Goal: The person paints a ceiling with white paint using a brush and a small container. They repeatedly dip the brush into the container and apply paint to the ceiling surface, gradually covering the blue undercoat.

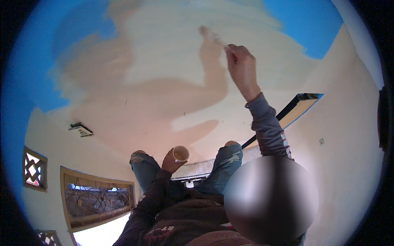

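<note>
A thin brush (215, 39), blurred along its length, is gripped in my right hand (240, 63), which is raised near a broad painted surface (160, 49). This surface is pale cream, with bright blue patches (295, 20) at both sides and uneven edges between the colours; shadows of my arm and body fall across it. Low in the middle, my left hand (169, 162) is wrapped round a white cup (180, 154) with pale beige contents, held between my jean-clad knees.
A grilled doorway (94, 201) with bright light beneath stands lower left, below a lattice opening (35, 168). A small dark-and-white fixture (81, 129) is on the cream surface. A long dark-edged recess (297, 106) runs along the right, near a small wall plate (321, 142).
</note>
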The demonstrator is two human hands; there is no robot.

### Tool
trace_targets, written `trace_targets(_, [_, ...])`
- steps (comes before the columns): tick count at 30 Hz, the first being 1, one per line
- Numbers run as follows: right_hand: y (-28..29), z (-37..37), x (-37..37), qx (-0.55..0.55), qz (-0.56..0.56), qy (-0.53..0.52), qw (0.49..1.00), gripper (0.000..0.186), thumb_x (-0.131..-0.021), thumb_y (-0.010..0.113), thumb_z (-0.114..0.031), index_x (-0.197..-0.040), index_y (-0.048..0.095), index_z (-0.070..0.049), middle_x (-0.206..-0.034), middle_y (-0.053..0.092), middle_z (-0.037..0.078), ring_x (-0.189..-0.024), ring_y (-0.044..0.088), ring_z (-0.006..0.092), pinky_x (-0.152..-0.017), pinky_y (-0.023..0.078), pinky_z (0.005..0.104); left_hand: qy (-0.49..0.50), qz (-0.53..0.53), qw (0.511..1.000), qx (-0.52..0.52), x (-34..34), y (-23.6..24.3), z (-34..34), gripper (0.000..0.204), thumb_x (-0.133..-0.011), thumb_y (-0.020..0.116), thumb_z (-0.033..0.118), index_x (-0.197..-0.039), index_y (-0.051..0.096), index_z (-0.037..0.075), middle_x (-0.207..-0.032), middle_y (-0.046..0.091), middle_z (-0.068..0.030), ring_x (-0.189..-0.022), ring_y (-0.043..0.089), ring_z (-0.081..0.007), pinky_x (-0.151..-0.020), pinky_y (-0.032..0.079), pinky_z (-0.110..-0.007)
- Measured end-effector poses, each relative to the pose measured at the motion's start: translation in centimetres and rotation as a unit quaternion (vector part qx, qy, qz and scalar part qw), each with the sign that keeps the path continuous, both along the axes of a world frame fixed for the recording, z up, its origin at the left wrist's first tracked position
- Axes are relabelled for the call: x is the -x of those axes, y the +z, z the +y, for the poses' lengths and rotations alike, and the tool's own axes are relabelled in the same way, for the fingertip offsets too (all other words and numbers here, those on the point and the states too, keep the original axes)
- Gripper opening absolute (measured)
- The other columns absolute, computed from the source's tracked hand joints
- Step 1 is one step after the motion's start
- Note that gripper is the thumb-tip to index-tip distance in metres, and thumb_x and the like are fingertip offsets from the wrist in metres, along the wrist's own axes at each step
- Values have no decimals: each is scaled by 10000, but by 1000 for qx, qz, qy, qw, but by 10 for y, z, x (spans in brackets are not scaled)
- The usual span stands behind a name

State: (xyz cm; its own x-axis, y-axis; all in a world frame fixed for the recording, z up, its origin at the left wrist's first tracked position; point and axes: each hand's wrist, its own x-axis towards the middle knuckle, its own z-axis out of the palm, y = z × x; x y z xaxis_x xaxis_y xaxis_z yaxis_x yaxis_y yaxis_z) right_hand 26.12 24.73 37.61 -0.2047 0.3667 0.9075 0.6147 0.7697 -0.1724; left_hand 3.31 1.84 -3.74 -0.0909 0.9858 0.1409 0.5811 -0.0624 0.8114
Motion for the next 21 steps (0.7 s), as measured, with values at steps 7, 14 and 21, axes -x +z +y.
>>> trace_targets(7, [8,14,26,21,-12,62,998,194,-958,667,-172,-992,733,7,-875,700,201,-800,682,399,-723,560,454,29,15,999,14,4,3,-6,866,-712,947,341,-1385,508,16,-1310,653,-172,-1230,639,-320,-1051,527,-424])
trace_targets(14, [17,76,-68,5,43,-44,998,242,-978,718,-268,-1064,781,-51,-874,747,178,-686,708,226,-645,548,345,30,-14,999,-1,4,-3,-5,876,-689,957,362,-1371,530,15,-1291,654,-185,-1216,637,-333,-1023,532,-442])
trace_targets(21, [15,74,-156,-7,52,-262,964,223,-975,661,-215,-978,769,-19,-881,730,210,-782,717,388,-691,564,462,6,-10,1000,1,-2,11,-2,873,-706,948,344,-1386,513,12,-1308,654,-181,-1228,641,-324,-1047,526,-437])
